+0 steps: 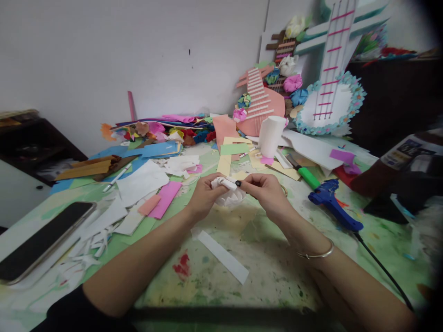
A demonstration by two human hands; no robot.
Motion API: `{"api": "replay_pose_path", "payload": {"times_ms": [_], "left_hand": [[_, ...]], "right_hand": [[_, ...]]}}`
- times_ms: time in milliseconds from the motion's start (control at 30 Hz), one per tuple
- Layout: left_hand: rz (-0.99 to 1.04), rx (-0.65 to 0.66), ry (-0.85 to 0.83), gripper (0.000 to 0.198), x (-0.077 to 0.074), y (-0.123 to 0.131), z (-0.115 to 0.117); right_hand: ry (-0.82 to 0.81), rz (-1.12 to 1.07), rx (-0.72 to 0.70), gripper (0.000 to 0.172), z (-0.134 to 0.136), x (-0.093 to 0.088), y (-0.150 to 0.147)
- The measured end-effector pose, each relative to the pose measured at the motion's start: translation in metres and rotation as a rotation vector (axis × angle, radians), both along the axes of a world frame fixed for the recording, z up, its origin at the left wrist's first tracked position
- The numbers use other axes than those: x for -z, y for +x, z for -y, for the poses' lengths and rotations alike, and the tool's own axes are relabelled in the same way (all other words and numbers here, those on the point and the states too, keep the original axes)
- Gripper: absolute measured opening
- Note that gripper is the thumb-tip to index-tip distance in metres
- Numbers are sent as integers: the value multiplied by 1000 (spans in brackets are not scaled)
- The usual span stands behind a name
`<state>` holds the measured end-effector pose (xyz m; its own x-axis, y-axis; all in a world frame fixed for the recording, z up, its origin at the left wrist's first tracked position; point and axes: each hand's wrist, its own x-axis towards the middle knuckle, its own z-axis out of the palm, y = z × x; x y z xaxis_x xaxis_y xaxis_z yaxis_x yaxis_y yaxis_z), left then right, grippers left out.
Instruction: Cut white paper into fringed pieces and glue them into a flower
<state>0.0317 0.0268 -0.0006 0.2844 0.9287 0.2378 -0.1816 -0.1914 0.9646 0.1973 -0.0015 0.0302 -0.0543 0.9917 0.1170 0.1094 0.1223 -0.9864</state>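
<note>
Between my two hands is a white paper flower [231, 198], crumpled and layered, held just above the table. My left hand [205, 196] is closed around its left side. The fingers of my right hand [265, 191] are pinched at its upper right edge, where a small dark spot shows near the fingertips. Part of the flower is covered by my fingers. Below my hands a white paper strip [224, 257] lies slantwise on the stained green tabletop [270, 272].
A blue glue gun [335, 205] with its cord lies at right, near a green-handled cutter [308, 177] and a brown bottle [398, 161]. A phone [44, 240] and paper scraps [141, 182] cover the left. Paper guitars [263, 103] and a white paper roll [272, 136] stand behind.
</note>
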Motion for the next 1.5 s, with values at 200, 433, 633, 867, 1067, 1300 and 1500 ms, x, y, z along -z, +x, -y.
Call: {"api": "replay_pose_path", "payload": {"times_ms": [200, 433, 633, 867, 1067, 1300, 1500], "left_hand": [[4, 0, -25, 15, 0, 0, 0], [21, 1, -8, 13, 2, 0, -1], [34, 15, 3, 12, 3, 0, -2], [24, 11, 2, 13, 4, 0, -3], [-68, -28, 72, 11, -2, -2, -1], [-153, -44, 110, 17, -7, -5, 0], [-121, -49, 84, 20, -4, -3, -1]], "right_hand": [[-3, -7, -1, 25, 1, -1, 0], [2, -10, 6, 25, 1, -1, 0], [-11, -36, 10, 25, 1, -1, -1], [-4, -36, 19, 24, 1, -1, -1], [-6, -50, -5, 25, -1, 2, -2], [-11, -87, -21, 26, -1, 7, -4], [-20, -113, 16, 27, -5, 14, -6]]}}
